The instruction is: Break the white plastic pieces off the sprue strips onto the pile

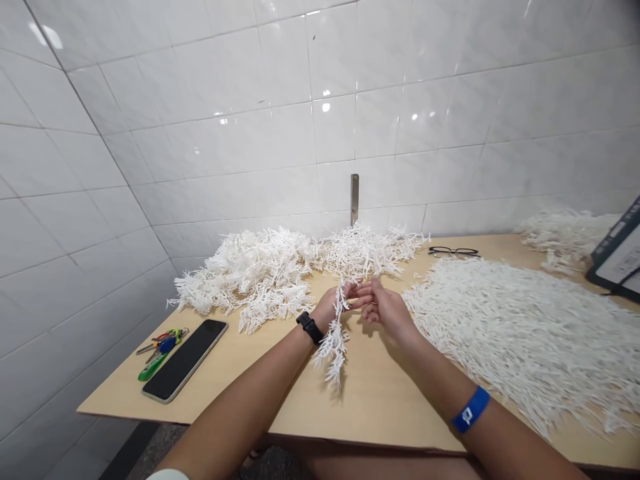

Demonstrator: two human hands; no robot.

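My left hand [327, 308], with a black band at the wrist, is closed on a white branching plastic sprig [334, 350]. The sprig drapes over the hand, its lower end dangling above the table. Close beside it, my right hand [389, 312] has its fingers curled in, thumb and fingertips meeting near the left fingertips. What lies between the right fingertips is too small to make out. Just beyond both hands lies a heap of similar white sprigs [367, 250], and a larger heap of them [265, 263] spreads to the left.
On the right of the wooden table [300, 407] lies a wide pile of thin white pieces [530, 327]. Glasses [454, 251] rest behind it, near a dark-edged case [620, 257] and another white pile [570, 233]. A phone [185, 360] and keys [167, 341] lie at left. A tiled wall stands behind.
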